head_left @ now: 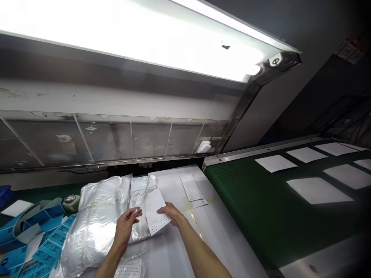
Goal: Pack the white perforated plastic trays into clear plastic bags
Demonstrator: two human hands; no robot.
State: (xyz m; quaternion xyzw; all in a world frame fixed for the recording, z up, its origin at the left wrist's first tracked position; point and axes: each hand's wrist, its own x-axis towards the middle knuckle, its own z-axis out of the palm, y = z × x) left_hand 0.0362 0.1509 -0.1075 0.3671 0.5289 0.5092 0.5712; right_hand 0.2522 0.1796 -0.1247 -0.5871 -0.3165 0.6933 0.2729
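My right hand [171, 214] grips a white card with rows of small dots [155, 212] by its right edge, just above the white table. My left hand [126, 228] is curled beside the card's left side, its fingertips pinched at a thin clear plastic bag [139, 227]. Both hands hover over a tied bundle of clear plastic bags [95, 220] lying on the table. Another dotted card in a clear bag [130, 267] lies near my left forearm.
Two more dotted cards [191, 188] lie further back on the white table [174, 251]. A green conveyor belt [261, 216] on the right carries several white sheets [317, 190]. Blue printed labels [43, 247] and a tape roll [69, 200] sit at the left.
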